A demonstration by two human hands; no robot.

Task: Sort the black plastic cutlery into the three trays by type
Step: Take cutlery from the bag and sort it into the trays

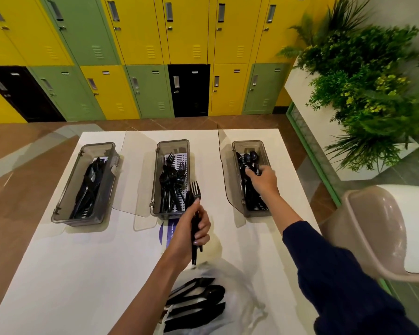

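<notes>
1. Three smoky see-through trays in a row on the white table (82, 274), well apart from one another, clear lids (136, 170) flipped open to the side.
2. Left tray (98, 147): full of knives (88, 187) lying lengthwise. Middle tray (172, 144): forks (171, 182), tines toward the far end. Right tray (248, 145): spoons (249, 157), bowls at the far end.
3. Left hand (194, 230) raised just in front of the middle tray, fingers wrapped tight round the handle of a fork (196, 189), tines pointing up. Another black piece tucked in right beside it, honestly can't tell what type.
4. Right hand (263, 181) reaching down into the right tray, fingers (250, 171) curled round a few of the spoons about midway along the tray.
5. At the near edge of the table, a crumpled clear plastic bag (240, 298) with loose unsorted cutlery (198, 298) inside, looks like spoons and knives, a bit blurry.
6. Blue-and-white sticker (166, 234) on the table, poking out from under the near end of the middle tray.
7. Beige chair (385, 226) off to the right, yellow, green and black lockers (140, 44) along the back, bushy green plants (363, 81) top right.
</notes>
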